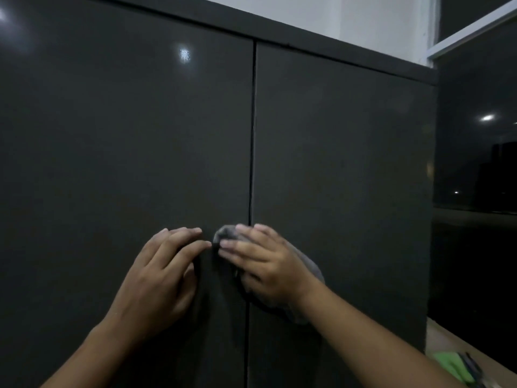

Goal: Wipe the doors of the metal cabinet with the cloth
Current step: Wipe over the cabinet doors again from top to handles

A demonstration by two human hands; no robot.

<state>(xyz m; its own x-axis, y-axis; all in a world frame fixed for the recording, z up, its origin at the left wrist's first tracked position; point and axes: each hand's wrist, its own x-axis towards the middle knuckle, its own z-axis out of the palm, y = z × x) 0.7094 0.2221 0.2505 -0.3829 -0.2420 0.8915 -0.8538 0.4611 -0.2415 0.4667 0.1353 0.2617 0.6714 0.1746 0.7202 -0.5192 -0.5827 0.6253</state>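
Head view, mid-wipe: right hand (pixel 263 264), fingers straight, presses the grey cloth (pixel 227 233) low on the right door (pixel 335 163) at the centre seam, left hand (pixel 165 270) spread flat on the left door (pixel 126 149), so next, I reckon, a firm sweep upward.

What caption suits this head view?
Right hand presses grey cloth at the seam between cabinet doors; left hand rests on the left door.

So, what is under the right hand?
A grey cloth, pressed on the cabinet doors across their seam. The right hand covers its middle, so the door surface beneath is hidden.
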